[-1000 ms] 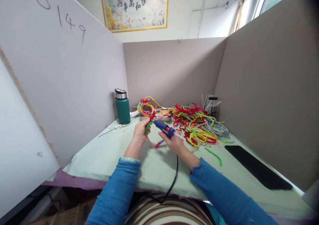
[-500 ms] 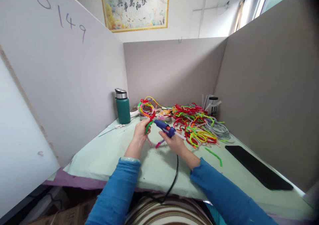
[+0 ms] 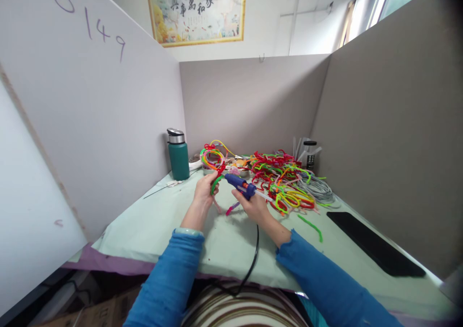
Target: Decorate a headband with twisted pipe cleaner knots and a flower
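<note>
My left hand (image 3: 205, 190) is closed on a looped pipe-cleaner piece (image 3: 212, 158), its rings in green, orange, yellow and pink with red fuzzy twists. A green end and a pale pink end hang below my fingers. In my right hand (image 3: 256, 205) is a blue glue gun (image 3: 239, 184) with a clear glue stick poking out of its back. The nozzle points left, close to the red and green part at my left fingertips; whether it touches, I cannot tell. A purple and magenta pipe cleaner (image 3: 231, 209) lies on the table between my hands.
A heap of coloured pipe cleaners (image 3: 278, 172) and a grey coil (image 3: 318, 189) lie back right. A green bottle (image 3: 178, 156) stands back left. A black slab (image 3: 374, 242) rests at right, near a green pipe cleaner (image 3: 311, 226). A black cord (image 3: 255, 259) runs toward me.
The glue gun has shifted very slightly to the right with my right hand. My left hand and the looped piece stay in place.
</note>
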A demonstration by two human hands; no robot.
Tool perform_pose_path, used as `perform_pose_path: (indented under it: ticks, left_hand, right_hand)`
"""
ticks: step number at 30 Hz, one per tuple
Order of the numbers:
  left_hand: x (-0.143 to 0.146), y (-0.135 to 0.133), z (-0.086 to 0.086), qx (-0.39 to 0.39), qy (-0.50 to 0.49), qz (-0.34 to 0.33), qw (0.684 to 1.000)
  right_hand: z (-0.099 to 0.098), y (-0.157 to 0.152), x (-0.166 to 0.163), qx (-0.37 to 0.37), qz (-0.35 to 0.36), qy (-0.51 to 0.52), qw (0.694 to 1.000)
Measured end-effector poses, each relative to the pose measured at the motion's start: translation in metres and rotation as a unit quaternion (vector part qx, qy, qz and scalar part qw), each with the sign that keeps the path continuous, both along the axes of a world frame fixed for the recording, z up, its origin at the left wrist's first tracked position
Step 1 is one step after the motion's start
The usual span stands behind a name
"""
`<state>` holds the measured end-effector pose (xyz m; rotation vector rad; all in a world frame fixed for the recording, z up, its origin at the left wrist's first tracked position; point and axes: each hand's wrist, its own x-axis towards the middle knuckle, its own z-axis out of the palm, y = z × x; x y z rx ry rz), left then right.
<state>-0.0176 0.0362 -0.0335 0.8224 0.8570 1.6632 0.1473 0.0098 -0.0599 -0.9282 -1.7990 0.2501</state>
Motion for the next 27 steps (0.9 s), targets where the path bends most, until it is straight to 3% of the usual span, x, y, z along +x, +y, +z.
perform_pose_path:
  ticks: [27]
  left_hand:
    - [-0.0009, 0.0012, -0.0013, 0.010, 0.003, -0.009, 1.000]
  right_hand:
    - [0.0020, -0.0014, -0.0002, 0.012, -0.015, 0.003, 1.000]
